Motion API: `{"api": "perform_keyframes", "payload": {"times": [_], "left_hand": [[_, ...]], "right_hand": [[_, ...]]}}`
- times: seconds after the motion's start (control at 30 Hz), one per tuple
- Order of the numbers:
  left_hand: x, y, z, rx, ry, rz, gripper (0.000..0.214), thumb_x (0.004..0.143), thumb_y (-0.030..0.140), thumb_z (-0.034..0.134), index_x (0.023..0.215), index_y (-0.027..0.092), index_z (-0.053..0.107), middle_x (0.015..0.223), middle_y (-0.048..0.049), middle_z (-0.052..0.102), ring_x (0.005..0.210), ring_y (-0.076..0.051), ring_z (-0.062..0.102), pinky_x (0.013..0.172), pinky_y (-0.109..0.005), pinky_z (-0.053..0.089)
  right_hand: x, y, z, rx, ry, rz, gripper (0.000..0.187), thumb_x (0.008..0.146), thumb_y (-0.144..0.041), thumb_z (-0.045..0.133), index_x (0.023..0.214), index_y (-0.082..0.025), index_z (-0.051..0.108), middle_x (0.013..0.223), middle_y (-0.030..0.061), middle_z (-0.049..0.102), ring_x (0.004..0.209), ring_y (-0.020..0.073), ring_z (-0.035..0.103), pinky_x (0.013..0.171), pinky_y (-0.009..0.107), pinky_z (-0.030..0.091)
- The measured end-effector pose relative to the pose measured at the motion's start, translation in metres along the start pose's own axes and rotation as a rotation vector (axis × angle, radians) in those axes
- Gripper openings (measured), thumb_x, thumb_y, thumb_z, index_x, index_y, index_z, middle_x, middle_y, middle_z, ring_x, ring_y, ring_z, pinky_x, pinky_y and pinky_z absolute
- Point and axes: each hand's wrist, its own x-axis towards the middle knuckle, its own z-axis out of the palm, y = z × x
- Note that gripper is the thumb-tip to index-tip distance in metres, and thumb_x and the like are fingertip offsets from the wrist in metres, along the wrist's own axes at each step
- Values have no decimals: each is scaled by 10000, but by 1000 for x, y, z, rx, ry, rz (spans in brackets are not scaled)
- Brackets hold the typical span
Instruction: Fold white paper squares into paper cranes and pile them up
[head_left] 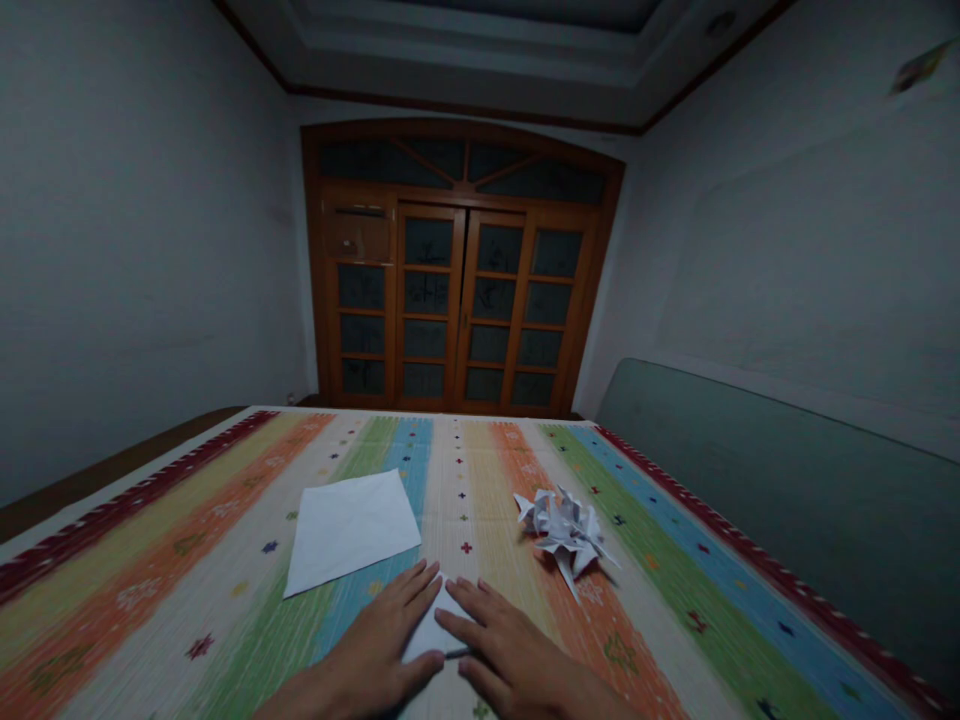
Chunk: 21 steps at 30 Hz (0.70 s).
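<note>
Both my hands rest flat, fingers spread, on a small folded piece of white paper (436, 630) near the bottom middle of the view. My left hand (373, 640) presses its left side, and my right hand (510, 652) lies along its right side. A thin dark strip (457, 653) shows under my right fingers; I cannot tell what it is. A flat sheet of white paper (351, 530) lies just beyond my left hand. Past my right fingertips sits a spiky heap of folded white paper (566, 532).
Everything lies on a wide cover woven in coloured stripes (675, 590), with a red border along both long sides. A grey-green padded panel (787, 510) runs along the right side. Dark wood (112, 470) edges the left side. A wooden glazed door (457, 290) stands at the far end.
</note>
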Motion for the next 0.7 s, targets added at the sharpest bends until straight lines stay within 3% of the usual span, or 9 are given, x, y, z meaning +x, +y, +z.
{"api": "perform_keyframes", "payload": {"times": [0.13, 0.27, 0.43, 0.7], "left_hand": [[0, -1, -1, -19, -6, -13, 802, 901, 470, 730, 1599, 299, 374, 1669, -111, 331, 1533, -351, 311, 1239, -571, 282], [0, -1, -1, -4, -13, -12, 819, 895, 467, 729, 1603, 257, 374, 1669, -136, 327, 1537, -355, 299, 1239, -562, 286], [0, -4, 2, -13, 10, 12, 814, 892, 468, 726, 1601, 286, 373, 1670, -116, 328, 1533, -357, 306, 1241, -562, 282], [1, -4, 2, -22, 9, 10, 812, 891, 460, 731, 1601, 299, 372, 1668, -108, 339, 1532, -361, 309, 1236, -567, 293]], "right_hand": [[-1, 1, 5, 28, 100, -1, 561, 964, -261, 633, 1511, -302, 520, 1603, 72, 453, 1474, 291, 445, 1216, 448, 384], [-1, -4, 3, 32, 133, 1, 444, 983, -267, 605, 1426, -258, 624, 1521, 98, 565, 1408, 307, 532, 1181, 456, 443], [1, -2, 7, 29, 196, -29, 373, 991, -251, 578, 1348, -270, 688, 1432, 77, 657, 1334, 288, 607, 1152, 434, 483], [-3, 6, 13, 27, 245, -24, 384, 968, -243, 611, 1343, -258, 690, 1407, 105, 673, 1305, 301, 626, 1130, 455, 505]]}}
